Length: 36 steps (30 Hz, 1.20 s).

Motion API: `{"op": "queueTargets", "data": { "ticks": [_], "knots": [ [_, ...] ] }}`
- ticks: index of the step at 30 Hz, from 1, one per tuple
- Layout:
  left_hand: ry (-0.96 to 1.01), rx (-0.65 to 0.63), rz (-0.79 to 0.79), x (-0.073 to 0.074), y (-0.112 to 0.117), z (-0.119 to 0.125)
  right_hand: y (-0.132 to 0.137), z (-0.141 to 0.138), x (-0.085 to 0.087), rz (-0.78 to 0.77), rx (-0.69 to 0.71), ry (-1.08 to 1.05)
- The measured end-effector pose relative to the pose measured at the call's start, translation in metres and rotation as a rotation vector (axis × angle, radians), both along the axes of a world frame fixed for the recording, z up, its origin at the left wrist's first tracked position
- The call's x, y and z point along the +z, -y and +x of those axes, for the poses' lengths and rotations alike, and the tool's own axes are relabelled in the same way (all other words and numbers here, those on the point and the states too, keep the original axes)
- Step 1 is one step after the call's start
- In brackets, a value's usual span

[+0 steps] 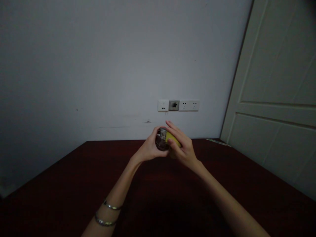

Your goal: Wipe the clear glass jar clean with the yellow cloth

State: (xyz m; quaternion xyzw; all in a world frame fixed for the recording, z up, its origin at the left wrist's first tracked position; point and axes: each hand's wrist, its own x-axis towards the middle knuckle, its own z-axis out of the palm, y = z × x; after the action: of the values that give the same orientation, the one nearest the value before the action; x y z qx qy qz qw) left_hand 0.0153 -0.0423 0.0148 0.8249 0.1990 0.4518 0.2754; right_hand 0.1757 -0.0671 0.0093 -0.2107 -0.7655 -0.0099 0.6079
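Over the table's far half, my left hand (151, 146) curls around a dark, shiny, round object (161, 143) that looks like glass; its exact kind is hard to make out. A greyish-white patch shows on its upper right side. My right hand (182, 144) grips a yellow piece (172, 139), either a cloth or a sponge, pressed against the right side of the round object. Both hands are close together, and fingers hide much of both things.
A dark red table (108, 177) spreads beneath my arms. Behind it rises a pale wall with a row of sockets (189, 105). A thin flat strip (218, 142) lies at the far right table edge, beside a light panelled door (274, 98).
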Motion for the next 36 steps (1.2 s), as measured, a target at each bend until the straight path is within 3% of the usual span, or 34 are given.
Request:
{"op": "queueTargets", "data": {
  "ticks": [3, 5, 7, 11, 14, 16, 18, 21, 23, 27, 29, 32, 36],
  "knots": [
    [-0.069, 0.037, 0.045, 0.002, 0.002, 0.000, -0.008, -0.003, -0.002, -0.192, -0.007, -0.226],
    [-0.100, 0.056, 0.054, 0.003, 0.001, -0.001, -0.010, -0.003, -0.002, -0.275, -0.008, -0.262],
    [-0.108, 0.067, 0.051, 0.001, -0.002, -0.001, -0.009, -0.002, -0.003, -0.215, -0.034, -0.188],
    [-0.078, 0.048, 0.037, -0.006, -0.010, -0.002, -0.002, 0.000, -0.004, 0.063, -0.073, 0.181],
    [-0.065, 0.046, 0.030, -0.008, -0.011, -0.001, -0.003, -0.001, -0.005, 0.078, -0.062, 0.219],
    [-0.090, 0.058, 0.044, -0.007, -0.009, 0.000, -0.009, -0.001, -0.006, -0.038, -0.070, 0.045],
    [-0.121, 0.076, 0.075, -0.005, -0.006, 0.002, -0.014, 0.001, -0.005, -0.250, -0.061, -0.156],
    [-0.147, 0.094, 0.083, -0.003, -0.005, 0.003, -0.018, 0.003, -0.004, -0.463, -0.030, -0.282],
    [-0.139, 0.115, 0.060, -0.004, -0.007, 0.004, -0.016, 0.003, -0.003, -0.384, -0.050, -0.229],
    [-0.081, 0.167, 0.008, -0.008, -0.014, 0.003, -0.007, -0.002, -0.005, -0.072, -0.080, 0.058],
    [-0.046, 0.182, 0.023, -0.008, -0.017, 0.003, -0.006, -0.004, -0.007, -0.008, -0.060, 0.155],
    [-0.061, 0.229, 0.059, -0.007, -0.018, 0.002, -0.010, -0.005, -0.009, -0.039, -0.063, 0.077],
    [-0.141, 0.287, 0.071, -0.006, -0.016, 0.001, -0.016, -0.004, -0.009, -0.224, -0.100, -0.131]
  ]
}}
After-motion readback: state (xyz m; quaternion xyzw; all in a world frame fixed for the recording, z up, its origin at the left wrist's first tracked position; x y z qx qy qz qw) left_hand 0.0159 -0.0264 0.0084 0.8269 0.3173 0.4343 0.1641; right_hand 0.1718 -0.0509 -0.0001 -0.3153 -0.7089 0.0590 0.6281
